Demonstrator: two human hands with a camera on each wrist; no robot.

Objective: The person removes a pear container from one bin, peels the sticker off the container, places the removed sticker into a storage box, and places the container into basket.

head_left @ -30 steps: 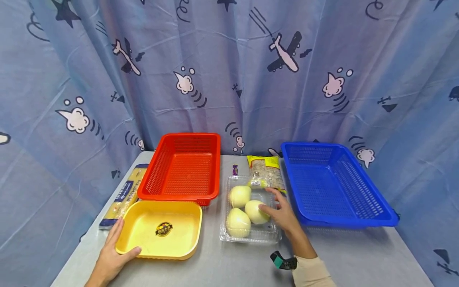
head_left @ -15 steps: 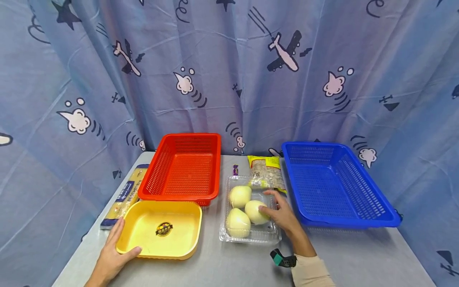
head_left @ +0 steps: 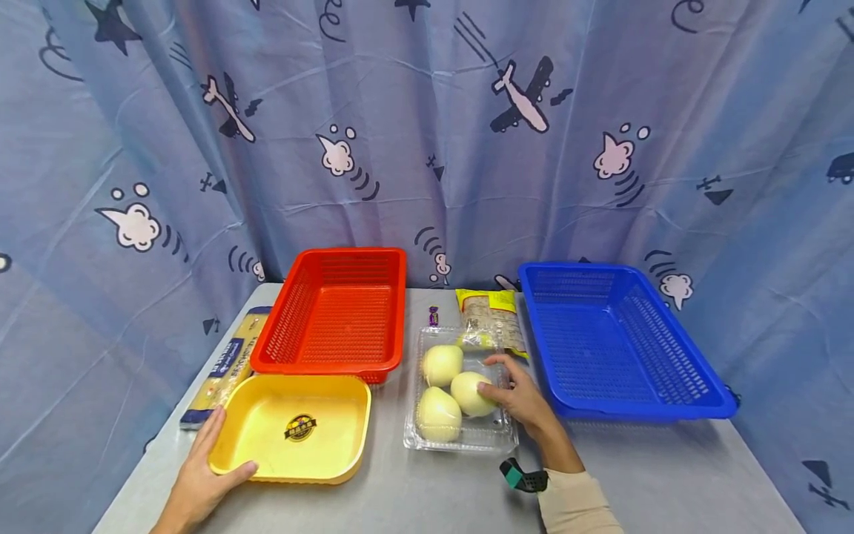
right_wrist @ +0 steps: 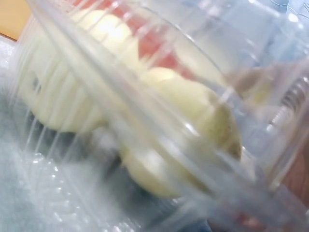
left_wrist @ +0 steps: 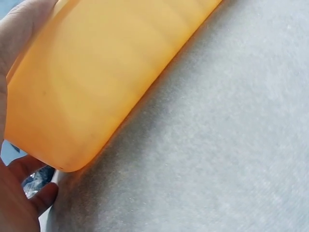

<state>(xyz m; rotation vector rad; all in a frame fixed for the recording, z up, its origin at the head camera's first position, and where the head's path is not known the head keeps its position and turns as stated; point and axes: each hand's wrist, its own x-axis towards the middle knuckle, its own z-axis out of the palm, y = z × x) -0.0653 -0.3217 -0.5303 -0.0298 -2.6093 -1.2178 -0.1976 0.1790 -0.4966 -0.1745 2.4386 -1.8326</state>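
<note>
A clear plastic clamshell tray lies mid-table with three pale yellow-white fruits in it. My right hand reaches into the tray from its right side, fingers curled round the rightmost fruit. The right wrist view shows that fruit blurred through the clear wall. My left hand grips the near left corner of an empty yellow tray, thumb over the rim. The left wrist view shows the yellow tray's outer wall with my palm against it.
An empty red basket stands behind the yellow tray, an empty blue basket at the right. A pasta packet lies at the left edge, a yellow-topped bag and a small purple wrapper behind the clamshell. A patterned curtain hangs behind.
Both hands keep their places on the yellow tray and the fruit. The head view has shifted slightly; nothing has visibly been lifted or moved.
</note>
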